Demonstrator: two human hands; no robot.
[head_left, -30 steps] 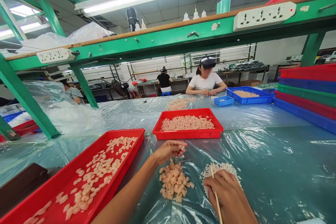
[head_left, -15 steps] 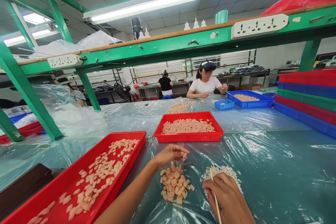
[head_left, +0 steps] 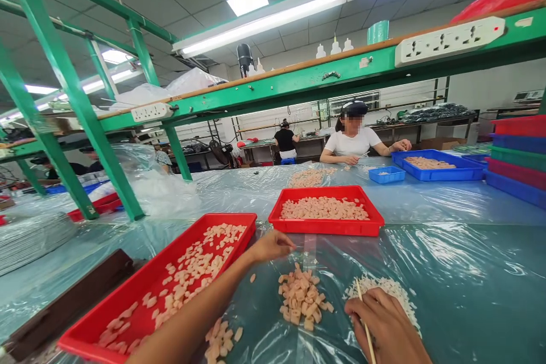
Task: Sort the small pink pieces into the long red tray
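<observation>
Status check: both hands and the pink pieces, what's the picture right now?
Left hand beside near red tray, fingers pinched, grip unclear. Right hand holds thin stick on white bits. Pink pile between hands, unobstructed.

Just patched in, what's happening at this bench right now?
A person sits at a plastic-covered table. The left hand reaches beside the long red tray, above a pile of pink pieces. The right hand holds a thin stick over a heap of white bits. Opposite, another person works.
</observation>
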